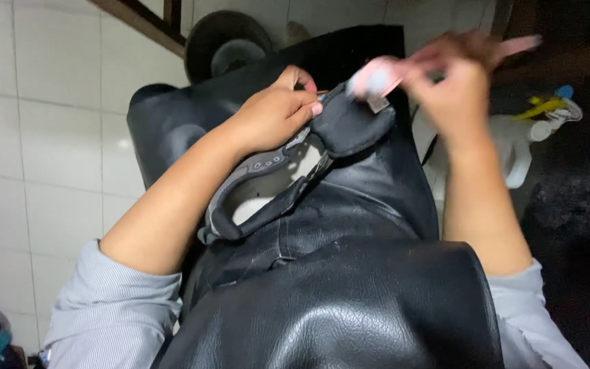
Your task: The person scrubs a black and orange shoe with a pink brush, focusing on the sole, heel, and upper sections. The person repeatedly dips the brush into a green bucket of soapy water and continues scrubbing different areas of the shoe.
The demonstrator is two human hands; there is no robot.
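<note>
A black and grey shoe upper (274, 184) with a row of eyelets lies across my lap on a black leather apron (349, 301). My left hand (274, 113) pinches its black tongue near the top. My right hand (455, 82) is raised to the right of the tongue and is blurred by motion. It grips a pale pink and white piece (377, 76) that touches the tongue's upper edge. I cannot tell what that piece is. Grey striped sleeves cover both of my upper arms.
White floor tiles (42, 137) fill the left side. A round dark object (223, 41) sits beyond my knees beside a brown wooden bar (138, 17). A white plastic thing (520, 143) with yellow and blue parts lies at the right on dark ground.
</note>
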